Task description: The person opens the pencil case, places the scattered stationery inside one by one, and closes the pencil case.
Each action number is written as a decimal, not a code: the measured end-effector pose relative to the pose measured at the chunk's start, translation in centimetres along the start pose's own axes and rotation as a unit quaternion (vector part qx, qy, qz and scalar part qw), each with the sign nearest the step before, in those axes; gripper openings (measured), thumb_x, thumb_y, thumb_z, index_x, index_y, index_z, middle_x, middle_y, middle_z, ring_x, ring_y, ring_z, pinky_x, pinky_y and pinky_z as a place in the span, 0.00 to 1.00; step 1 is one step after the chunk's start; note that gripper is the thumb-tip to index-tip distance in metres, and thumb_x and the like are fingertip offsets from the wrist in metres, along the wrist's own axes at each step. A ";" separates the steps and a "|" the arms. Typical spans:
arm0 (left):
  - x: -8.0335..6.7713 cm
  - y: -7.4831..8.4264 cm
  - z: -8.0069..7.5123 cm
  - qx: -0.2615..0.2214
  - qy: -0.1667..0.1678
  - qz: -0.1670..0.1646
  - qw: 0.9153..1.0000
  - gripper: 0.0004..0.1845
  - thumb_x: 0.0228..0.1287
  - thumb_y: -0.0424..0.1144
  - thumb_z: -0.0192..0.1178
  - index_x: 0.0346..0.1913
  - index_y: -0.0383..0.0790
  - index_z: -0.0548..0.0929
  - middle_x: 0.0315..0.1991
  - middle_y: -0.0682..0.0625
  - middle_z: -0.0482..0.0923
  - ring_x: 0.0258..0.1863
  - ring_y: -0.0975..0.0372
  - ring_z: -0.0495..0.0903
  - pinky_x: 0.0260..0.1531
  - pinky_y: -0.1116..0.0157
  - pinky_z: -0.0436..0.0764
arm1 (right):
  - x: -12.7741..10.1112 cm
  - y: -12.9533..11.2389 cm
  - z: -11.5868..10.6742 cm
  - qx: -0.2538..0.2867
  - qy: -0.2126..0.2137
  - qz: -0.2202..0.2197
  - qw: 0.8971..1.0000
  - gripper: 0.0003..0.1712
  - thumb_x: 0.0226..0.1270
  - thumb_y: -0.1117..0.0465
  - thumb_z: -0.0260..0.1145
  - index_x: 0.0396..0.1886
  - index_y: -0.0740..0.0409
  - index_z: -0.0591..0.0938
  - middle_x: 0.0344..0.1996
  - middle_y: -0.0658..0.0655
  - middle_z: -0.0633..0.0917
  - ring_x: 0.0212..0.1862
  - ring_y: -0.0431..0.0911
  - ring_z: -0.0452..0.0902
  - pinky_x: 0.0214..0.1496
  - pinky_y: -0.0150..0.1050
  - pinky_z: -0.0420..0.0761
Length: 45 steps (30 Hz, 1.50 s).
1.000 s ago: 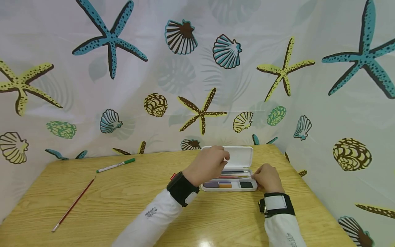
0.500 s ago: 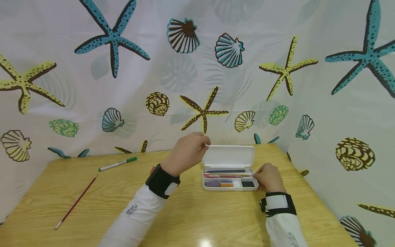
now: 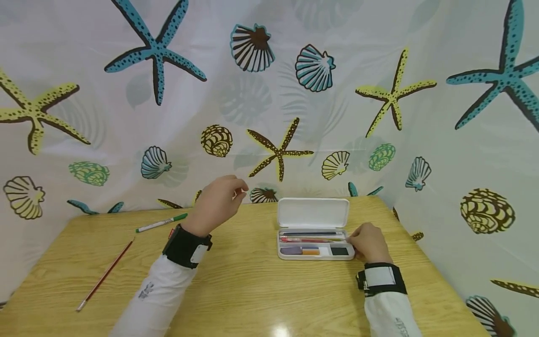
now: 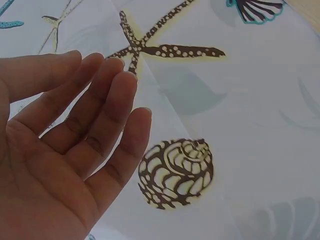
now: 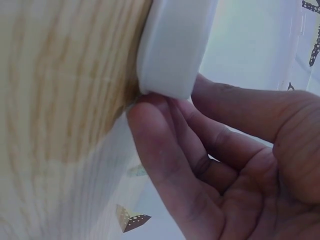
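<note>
A white pencil case point(image 3: 313, 213) lies with its lid raised on the right part of the table. Inside are several pencils point(image 3: 311, 239) in the back section, and a purple block point(image 3: 291, 250), an orange piece point(image 3: 310, 252) and a black piece point(image 3: 339, 251) in the front. My right hand point(image 3: 370, 243) pinches the right end of the case, thumb on the rim and fingers against the outside, as the right wrist view shows. My left hand point(image 3: 214, 203) is in the air left of the case. Its fingers are loosely bent and hold nothing in the left wrist view.
On the wooden table point(image 3: 252, 290), a green-capped marker point(image 3: 156, 225) lies at the back left. A dark red pencil point(image 3: 105, 275) lies slantwise nearer the front left. A cloth point(image 3: 269, 103) printed with shells and starfish hangs behind and to the right.
My left hand has moved left from above the open case, uncovering its contents, and is now near the marker. My right hand keeps its grip on the case's right end.
</note>
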<state>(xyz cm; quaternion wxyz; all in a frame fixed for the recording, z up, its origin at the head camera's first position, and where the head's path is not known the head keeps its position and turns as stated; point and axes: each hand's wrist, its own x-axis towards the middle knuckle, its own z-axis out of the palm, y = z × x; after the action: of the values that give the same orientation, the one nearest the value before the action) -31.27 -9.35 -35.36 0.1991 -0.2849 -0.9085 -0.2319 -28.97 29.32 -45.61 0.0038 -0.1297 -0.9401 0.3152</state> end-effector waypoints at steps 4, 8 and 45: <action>-0.9 -2.6 -0.7 0.005 0.002 -0.033 0.999 0.07 0.70 0.31 0.65 0.47 0.36 0.88 0.37 0.46 0.83 0.36 0.55 0.81 0.35 0.57 0.81 | 0.1 0.0 0.1 -0.003 0.001 -0.001 1.000 0.13 0.69 0.65 0.69 0.41 0.75 0.87 0.27 0.61 0.84 0.23 0.48 0.79 0.22 0.35 0.76; -2.0 -5.1 -1.6 0.005 0.011 -0.062 0.998 0.07 0.71 0.30 0.63 0.47 0.34 0.88 0.39 0.43 0.84 0.36 0.52 0.83 0.35 0.54 0.82 | 0.2 0.0 0.1 -0.002 0.003 -0.004 1.000 0.12 0.69 0.65 0.68 0.40 0.75 0.87 0.25 0.60 0.83 0.22 0.48 0.79 0.22 0.35 0.76; -8.3 -18.7 -0.2 0.033 -0.132 -0.251 0.958 0.15 0.67 0.31 0.63 0.50 0.20 0.84 0.50 0.26 0.82 0.49 0.35 0.81 0.50 0.39 0.79 | 0.0 0.0 0.2 0.004 -0.006 0.009 1.000 0.12 0.69 0.66 0.68 0.41 0.75 0.86 0.27 0.61 0.83 0.26 0.50 0.79 0.23 0.36 0.77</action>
<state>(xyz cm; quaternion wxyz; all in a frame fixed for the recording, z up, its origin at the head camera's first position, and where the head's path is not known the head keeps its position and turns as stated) -36.37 -26.59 -45.05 0.0219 -0.0690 -0.9761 -0.2048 -28.96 29.15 -45.76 -0.0045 -0.1362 -0.9377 0.3195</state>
